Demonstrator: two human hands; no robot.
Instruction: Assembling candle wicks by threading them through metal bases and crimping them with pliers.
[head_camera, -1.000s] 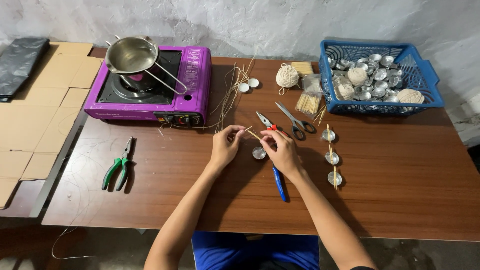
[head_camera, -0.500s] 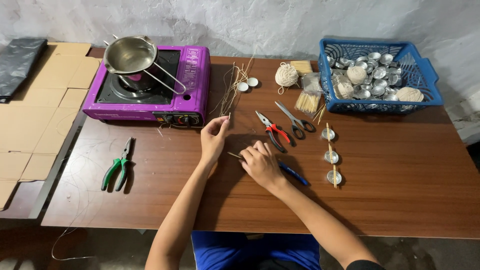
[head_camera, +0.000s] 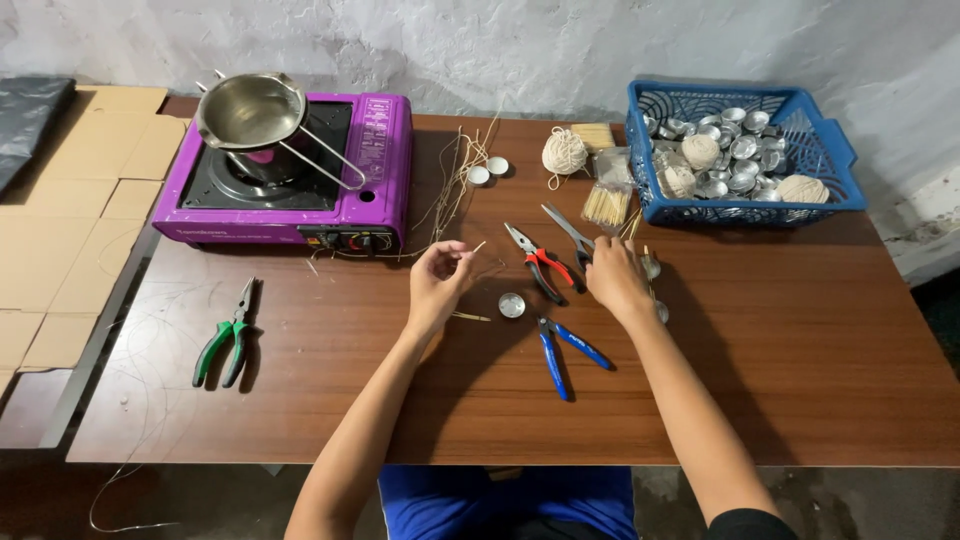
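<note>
The left hand (head_camera: 437, 285) pinches a thin stick (head_camera: 474, 249) pointing toward 2 o'clock. The right hand (head_camera: 612, 275) grasps scissors (head_camera: 566, 228). The blue basket (head_camera: 835, 150) holds metal cups (head_camera: 735, 150) and twine balls (head_camera: 802, 188).

A purple stove (head_camera: 290, 180) bearing a steel pot (head_camera: 250, 110) stands at the bench's (head_camera: 800, 380) far left; green pliers (head_camera: 228, 345) lie near it, a blue basket (head_camera: 835, 185) far right.
</note>
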